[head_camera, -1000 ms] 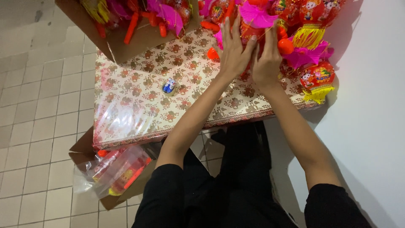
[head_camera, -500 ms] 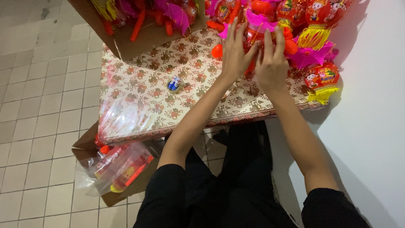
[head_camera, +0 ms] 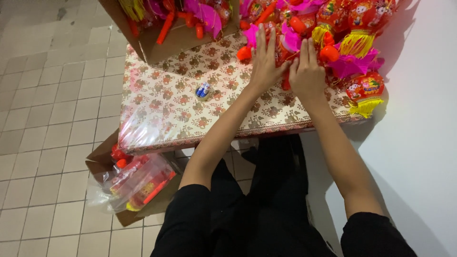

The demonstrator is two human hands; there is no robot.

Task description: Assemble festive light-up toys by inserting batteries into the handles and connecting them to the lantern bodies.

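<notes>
Both hands reach to the upper middle of the frame, into a heap of red paper lanterns (head_camera: 333, 33) with pink frills and yellow tassels that crowds the top right corner of the table (head_camera: 157, 102). The left hand (head_camera: 264, 62) lies flat with fingers spread and extended, palm down on the near edge of the heap, seemingly to steady the loose pieces so they do not slide toward the table's front edge. The right hand (head_camera: 308, 71) sits just beside it, fingers stretched forward and pressed together over a red piece; whether it pinches anything underneath cannot be told, since the fingertips are buried among the frills. Neither hand is closed into a fist. The lanterns are piled against the white wall (head_camera: 419, 123) at the right, which serves as a backstop and keeps them stacked. A cardboard box (head_camera: 162, 45) at the upper left of the frame stands open on the table with more red and pink pieces inside, within easy reach of the left arm. A small round object with a blue and white top (head_camera: 203, 90) rests alone on the floral tablecloth, well apart from the heap. In the lower left, a second cardboard box (head_camera: 102, 164) on the tiled floor (head_camera: 52, 95) holds clear plastic bags (head_camera: 135, 183) of red and yellow items, tucked partly under the table's edge.
</notes>
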